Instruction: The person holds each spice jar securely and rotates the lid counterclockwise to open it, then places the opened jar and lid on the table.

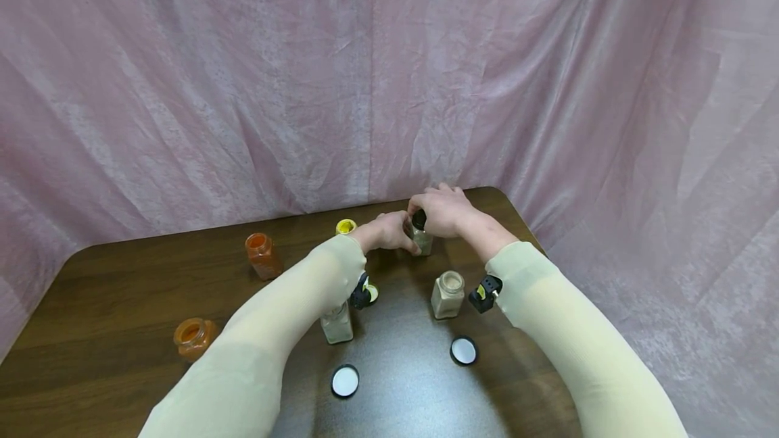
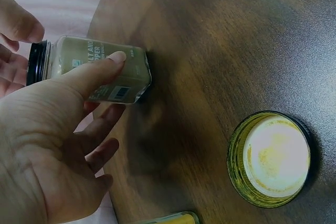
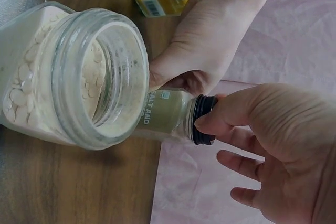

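Near the table's back edge, my left hand (image 1: 389,230) grips a glass spice jar (image 2: 113,72) of greenish-beige powder, its label partly reading "SALT AND". The thumb lies along the label side, with fingers round the other side. A black lid (image 3: 203,120) sits on the jar's mouth. My right hand (image 1: 447,211) pinches this lid from above between thumb and forefinger, its other fingers spread off to the side. Just in front stands an uncapped jar (image 1: 447,297) with pale contents, flat whitish pieces showing through its glass in the right wrist view.
An uncapped yellow jar (image 1: 345,226) stands left of my left hand, with a yellow-dusted lid (image 2: 270,158) nearby. Farther left are a red-orange jar (image 1: 264,259) and an orange jar (image 1: 193,338). Another jar (image 1: 337,327) is partly under my left sleeve. Two upturned lids (image 1: 345,381) lie in front.
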The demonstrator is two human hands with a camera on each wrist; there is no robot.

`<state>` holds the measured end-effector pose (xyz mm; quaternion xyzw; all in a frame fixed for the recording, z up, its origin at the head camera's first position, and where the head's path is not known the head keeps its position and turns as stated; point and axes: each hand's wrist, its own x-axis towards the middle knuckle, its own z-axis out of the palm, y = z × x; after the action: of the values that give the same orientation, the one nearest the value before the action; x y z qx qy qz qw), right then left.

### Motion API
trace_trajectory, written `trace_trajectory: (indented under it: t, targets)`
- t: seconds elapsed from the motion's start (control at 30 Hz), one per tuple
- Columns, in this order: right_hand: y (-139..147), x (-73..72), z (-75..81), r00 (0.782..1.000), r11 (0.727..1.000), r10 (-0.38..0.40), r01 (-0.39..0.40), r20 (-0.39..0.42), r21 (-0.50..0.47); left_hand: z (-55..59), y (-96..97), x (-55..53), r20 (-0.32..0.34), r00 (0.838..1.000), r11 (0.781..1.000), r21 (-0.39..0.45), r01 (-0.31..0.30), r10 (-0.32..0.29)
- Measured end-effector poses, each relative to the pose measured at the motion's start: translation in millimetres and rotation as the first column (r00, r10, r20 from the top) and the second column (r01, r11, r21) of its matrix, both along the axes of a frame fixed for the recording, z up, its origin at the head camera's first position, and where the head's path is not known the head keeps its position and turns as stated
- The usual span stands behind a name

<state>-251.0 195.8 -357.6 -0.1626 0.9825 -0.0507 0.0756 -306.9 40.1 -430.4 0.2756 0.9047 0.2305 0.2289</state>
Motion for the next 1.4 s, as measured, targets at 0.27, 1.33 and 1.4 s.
trace_trajectory:
  t: [0.27,1.33,1.4]
  targets:
    - [2,-0.6,0.4,0.999,0.999,-0.043,0.043,-0.01,0.002,-2.3,1.8,-1.1,-0.005,1.0,1.0,-0.021,-0.004,0.004]
    - [-5,-4.2,-3.1,0.99,0.983,-0.073,0.091,-0.118,0.159,-15.3,5.4,-9.8,0.014,0.999,0.998,-0.026,-0.05,0.051]
    - [-4,-3.5,-2.1,0.992,0.986,-0.063,0.079,-0.109,0.149,-12.4,4.2,-7.5,0.007,0.999,0.999,-0.02,-0.041,0.041]
